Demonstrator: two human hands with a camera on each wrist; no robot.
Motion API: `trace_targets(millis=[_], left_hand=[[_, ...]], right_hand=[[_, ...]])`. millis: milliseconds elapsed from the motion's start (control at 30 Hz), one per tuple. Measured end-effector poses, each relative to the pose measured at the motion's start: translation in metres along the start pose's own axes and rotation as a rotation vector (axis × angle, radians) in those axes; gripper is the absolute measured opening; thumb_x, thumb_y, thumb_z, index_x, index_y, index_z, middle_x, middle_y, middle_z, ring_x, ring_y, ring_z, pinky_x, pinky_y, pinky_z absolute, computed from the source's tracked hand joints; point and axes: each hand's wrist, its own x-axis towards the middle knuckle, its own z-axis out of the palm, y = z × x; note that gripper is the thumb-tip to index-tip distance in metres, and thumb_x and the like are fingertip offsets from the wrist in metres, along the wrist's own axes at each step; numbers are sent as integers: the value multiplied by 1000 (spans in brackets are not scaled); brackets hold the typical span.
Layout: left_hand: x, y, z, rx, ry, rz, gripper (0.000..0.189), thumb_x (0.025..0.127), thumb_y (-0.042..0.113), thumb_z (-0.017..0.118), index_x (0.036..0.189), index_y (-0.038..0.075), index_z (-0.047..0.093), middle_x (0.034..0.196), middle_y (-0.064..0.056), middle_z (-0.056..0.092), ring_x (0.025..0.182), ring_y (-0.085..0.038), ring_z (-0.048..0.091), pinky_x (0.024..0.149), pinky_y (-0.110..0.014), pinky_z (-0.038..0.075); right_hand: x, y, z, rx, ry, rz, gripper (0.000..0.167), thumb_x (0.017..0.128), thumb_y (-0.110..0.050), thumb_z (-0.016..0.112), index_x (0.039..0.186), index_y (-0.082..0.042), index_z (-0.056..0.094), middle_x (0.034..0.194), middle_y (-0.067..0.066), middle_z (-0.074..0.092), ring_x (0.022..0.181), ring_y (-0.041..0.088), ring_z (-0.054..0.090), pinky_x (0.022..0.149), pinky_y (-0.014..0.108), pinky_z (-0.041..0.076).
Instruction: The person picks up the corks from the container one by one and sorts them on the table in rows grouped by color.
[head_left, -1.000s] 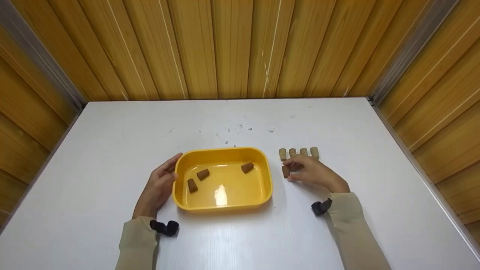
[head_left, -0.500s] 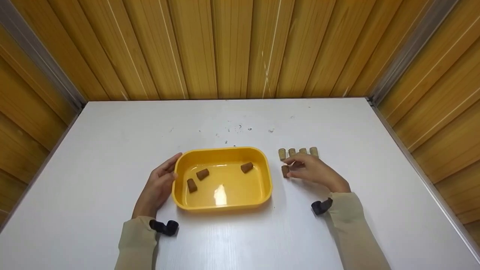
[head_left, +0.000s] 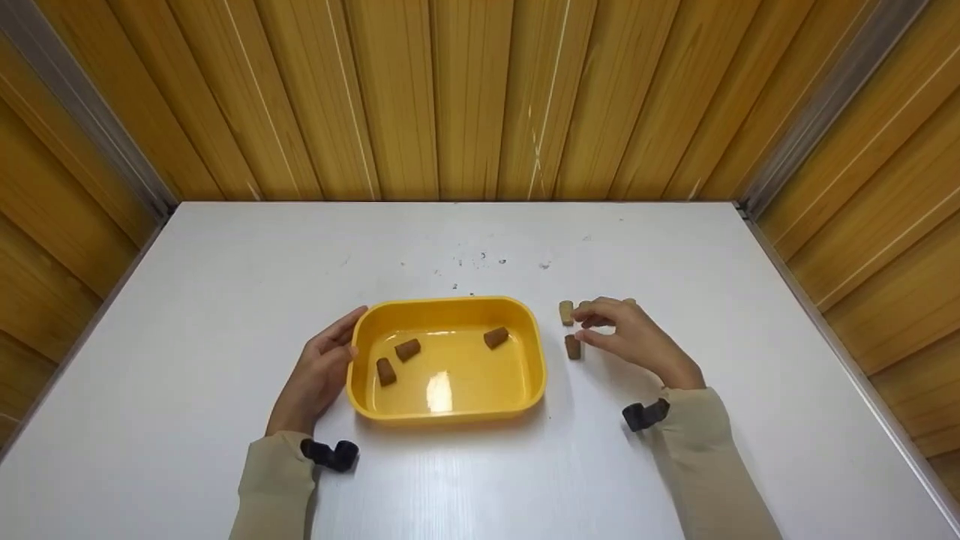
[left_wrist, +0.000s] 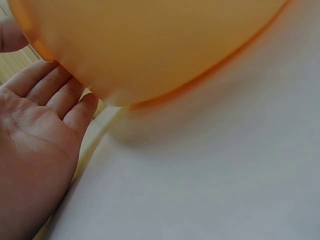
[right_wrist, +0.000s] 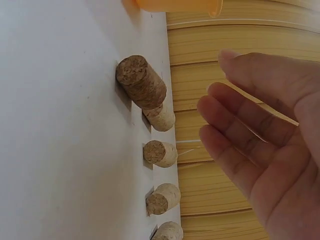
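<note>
My left hand (head_left: 319, 367) holds the left end of the yellow tray (head_left: 450, 416), thumb at the rim and fingers along the outer wall. Close up in the left wrist view, the fingers (left_wrist: 65, 95) reach behind the tray's edge. Three brown corks lie inside the tray, one of them a brown cork (head_left: 496, 337) near its right end. Right of the tray, another brown cork (head_left: 573, 346) rests on the table. My right hand (head_left: 634, 337) hovers just beside it, thumb and fingers spread apart with nothing between them, as the right wrist view also shows.
Beyond the brown cork is a row of several pale corks, with one pale cork (head_left: 566, 313) at its left end; my right hand hides most of the row from above. Wood-patterned panels (head_left: 465, 97) wall in the white table (head_left: 262, 255) at the back and sides.
My right hand's fingertips were at the brown cork beside the tray; they have drawn away up and right, leaving it on the table. The left hand and tray stay put.
</note>
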Motion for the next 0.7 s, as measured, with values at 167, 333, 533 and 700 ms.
trace_targets(millis=[167,333,533,700], left_hand=[[0,1,0,11,-13,1,61,90,-4,47,149,2,31,155,-14,32,133,-7,45,110,-20,38],[0,2,0,11,-16,5,61,90,-5,47,149,2,31,156,-14,31,133,-8,45,109,-20,38],[0,1,0,-5,-13,15,61,90,-5,46,149,1,31,155,-14,33,132,-8,46,110,-21,37],[0,0,-1,-5,-24,10,61,90,-4,46,149,2,31,154,-12,34,132,-8,46,110,-22,38]], right_hand=[[3,-4,-2,-6,2,22,32,87,-18,69,114,-2,67,112,13,69,98,25,65,94,46,53],[8,-12,-5,-2,-12,42,30,88,-14,68,117,-4,66,112,11,68,99,23,63,96,47,52],[17,-24,-9,-42,-40,24,29,88,-12,68,116,-6,67,110,9,69,100,23,63,95,44,53],[25,-34,-9,-56,-65,13,29,87,-16,69,115,-7,67,111,8,69,100,21,63,93,42,53]])
